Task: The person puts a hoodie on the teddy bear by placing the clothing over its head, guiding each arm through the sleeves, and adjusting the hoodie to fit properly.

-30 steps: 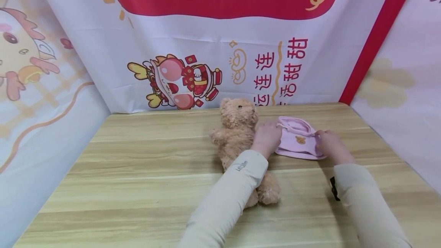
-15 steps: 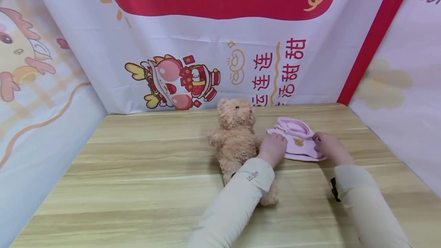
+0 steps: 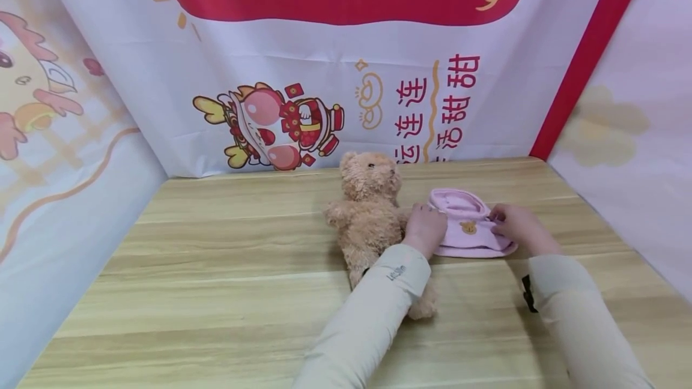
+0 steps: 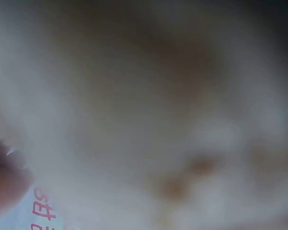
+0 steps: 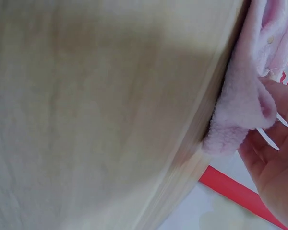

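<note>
A small pink doll sweater (image 3: 465, 234) with a teddy-face patch lies on the table, its wide neck opening toward the back. My left hand (image 3: 427, 227) grips its left side, the fingertips hidden against the cloth. On the other side, my right hand (image 3: 521, 227) pinches the sweater near its armhole; the right wrist view shows the thumb and fingers (image 5: 278, 98) around the fuzzy cloth. A light brown teddy bear (image 3: 373, 221) lies on its back just left of the left hand, its lower body partly behind my left forearm. Blur fills most of the left wrist view.
The wood-grain table (image 3: 216, 281) runs to a white printed cloth backdrop (image 3: 178, 77) with red lettering. Printed cloth walls also stand at the left and right sides. A black strap (image 3: 528, 294) shows at my right sleeve cuff.
My left hand has shifted from the sweater's upper left down along its left side, and now grips it. The sweater's neck opening is spread a little wider. The right hand keeps its hold.
</note>
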### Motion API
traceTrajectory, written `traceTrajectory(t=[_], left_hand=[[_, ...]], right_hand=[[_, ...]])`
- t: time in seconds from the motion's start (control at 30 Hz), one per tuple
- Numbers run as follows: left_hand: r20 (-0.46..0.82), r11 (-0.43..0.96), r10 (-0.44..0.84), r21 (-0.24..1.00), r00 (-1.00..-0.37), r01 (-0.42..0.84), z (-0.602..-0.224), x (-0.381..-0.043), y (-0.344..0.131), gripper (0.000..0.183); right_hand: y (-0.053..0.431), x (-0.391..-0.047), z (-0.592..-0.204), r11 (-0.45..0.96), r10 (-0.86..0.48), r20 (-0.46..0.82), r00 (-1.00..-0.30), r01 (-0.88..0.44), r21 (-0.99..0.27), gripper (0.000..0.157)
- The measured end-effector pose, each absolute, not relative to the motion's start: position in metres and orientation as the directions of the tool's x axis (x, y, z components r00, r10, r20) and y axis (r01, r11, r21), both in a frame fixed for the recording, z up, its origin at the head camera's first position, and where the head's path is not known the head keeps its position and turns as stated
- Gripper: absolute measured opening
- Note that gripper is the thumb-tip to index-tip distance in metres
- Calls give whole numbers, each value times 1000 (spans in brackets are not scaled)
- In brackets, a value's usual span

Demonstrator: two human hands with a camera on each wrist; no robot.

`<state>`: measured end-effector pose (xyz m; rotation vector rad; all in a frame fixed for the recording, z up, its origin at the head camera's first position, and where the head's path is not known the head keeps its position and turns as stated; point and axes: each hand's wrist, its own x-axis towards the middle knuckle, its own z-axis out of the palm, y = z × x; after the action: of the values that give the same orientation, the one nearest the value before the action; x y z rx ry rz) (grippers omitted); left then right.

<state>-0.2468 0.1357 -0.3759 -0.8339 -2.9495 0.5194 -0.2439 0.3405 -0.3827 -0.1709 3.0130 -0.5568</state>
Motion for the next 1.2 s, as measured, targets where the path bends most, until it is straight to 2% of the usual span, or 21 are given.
traceTrajectory(t=[0.13, 0.4, 0.53, 0.63, 0.73, 0.87, 1.03, 1.2], left_hand=[[-32, 808, 508, -329, -861, 489, -378, -246, 136, 35], [-36, 853, 481, -212, -876, 477, -380, -247, 137, 32], [-15, 834, 515, -223, -857, 505, -378, -248, 136, 30], [7, 817, 556, -188, -831, 545, -375, -250, 133, 28], [21, 809, 585, -86, -811, 581, -370, -254, 127, 27], [73, 801, 595, 29, -800, 598, -362, -257, 118, 25], [167, 808, 568, 76, -806, 585, -349, -257, 106, 23], [253, 831, 520, 74, -816, 552, -334, -260, 93, 24]], right_hand=[[339, -244, -384, 929, -130, -31, -991, -111, -352, 13], [336, -245, -383, 928, -124, -48, -991, -99, -358, 10], [335, -245, -383, 922, -93, -99, -991, -49, -383, 13], [334, -246, -382, 921, -89, -97, -991, -45, -386, 18], [332, -247, -381, 922, -89, -59, -994, -60, -381, 24], [328, -248, -377, 920, -55, 9, -998, -55, -389, 24], [319, -250, -371, 916, 3, 113, -994, -43, -400, 23], [302, -255, -360, 920, 44, 284, -958, -72, -384, 21]])
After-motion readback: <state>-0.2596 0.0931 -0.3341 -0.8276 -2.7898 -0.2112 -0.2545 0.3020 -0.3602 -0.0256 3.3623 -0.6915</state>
